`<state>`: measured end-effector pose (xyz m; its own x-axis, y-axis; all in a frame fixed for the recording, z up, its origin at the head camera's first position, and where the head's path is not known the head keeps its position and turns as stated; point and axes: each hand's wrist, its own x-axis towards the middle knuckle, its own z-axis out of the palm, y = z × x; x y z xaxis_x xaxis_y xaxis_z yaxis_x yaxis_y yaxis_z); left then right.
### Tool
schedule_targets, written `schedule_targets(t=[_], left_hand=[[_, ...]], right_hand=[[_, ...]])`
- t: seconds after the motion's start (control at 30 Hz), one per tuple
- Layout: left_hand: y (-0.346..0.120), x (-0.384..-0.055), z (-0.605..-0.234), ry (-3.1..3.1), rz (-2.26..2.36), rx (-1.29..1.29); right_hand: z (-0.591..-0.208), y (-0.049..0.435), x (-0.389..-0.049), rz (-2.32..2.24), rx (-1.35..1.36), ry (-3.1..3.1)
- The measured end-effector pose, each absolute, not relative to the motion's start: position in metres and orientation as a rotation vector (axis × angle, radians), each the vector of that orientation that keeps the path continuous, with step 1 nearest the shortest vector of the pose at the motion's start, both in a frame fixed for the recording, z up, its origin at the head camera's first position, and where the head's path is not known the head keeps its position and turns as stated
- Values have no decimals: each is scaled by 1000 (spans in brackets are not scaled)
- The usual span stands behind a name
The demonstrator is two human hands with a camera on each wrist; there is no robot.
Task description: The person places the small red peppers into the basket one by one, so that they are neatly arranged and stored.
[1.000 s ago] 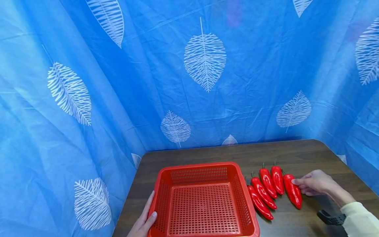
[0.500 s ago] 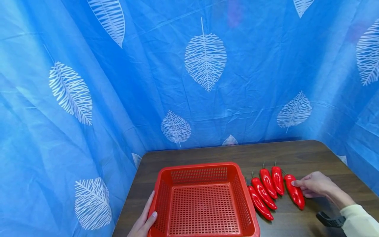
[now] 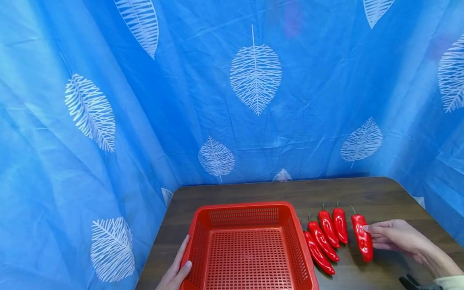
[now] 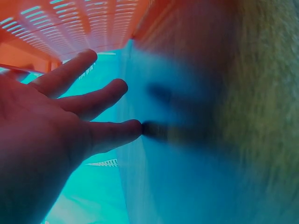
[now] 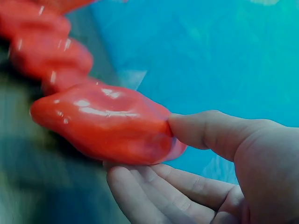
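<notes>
My right hand (image 3: 402,237) pinches a glossy red chili pepper (image 3: 362,237) between thumb and fingers. The right wrist view shows that chili pepper (image 5: 112,123) close up, with the thumb on one side and the fingers beneath. It looks slightly raised, with a shadow on the table. Other red chili peppers (image 3: 323,240) lie in a slanted row to its left. My left hand (image 3: 175,268) rests against the left side of a red plastic basket (image 3: 243,207), its thumb at the rim. In the left wrist view the fingers (image 4: 110,133) are straight and spread beside the basket wall (image 4: 79,28).
The basket has slotted walls and a mesh floor (image 3: 248,253), with no chili in it. Everything stands on a dark wooden table (image 3: 232,193). Blue curtains (image 3: 290,100) with white leaf prints surround the table. A black wrist strap (image 3: 415,284) shows by the right sleeve.
My right hand has drawn the pinched chili pepper slightly right and up, away from the row. The left hand and basket have stayed in place. The head view has tilted slightly.
</notes>
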<state>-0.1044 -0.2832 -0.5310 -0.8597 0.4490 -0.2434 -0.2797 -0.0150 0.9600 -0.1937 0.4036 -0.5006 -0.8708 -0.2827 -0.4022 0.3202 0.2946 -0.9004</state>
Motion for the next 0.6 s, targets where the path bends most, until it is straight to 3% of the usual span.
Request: schedule_targets(t=[0.6], left_hand=[[-282,-105,-529,1734,1937,128]], right_hand=[[-428,287,-166,-1689,0,2248]])
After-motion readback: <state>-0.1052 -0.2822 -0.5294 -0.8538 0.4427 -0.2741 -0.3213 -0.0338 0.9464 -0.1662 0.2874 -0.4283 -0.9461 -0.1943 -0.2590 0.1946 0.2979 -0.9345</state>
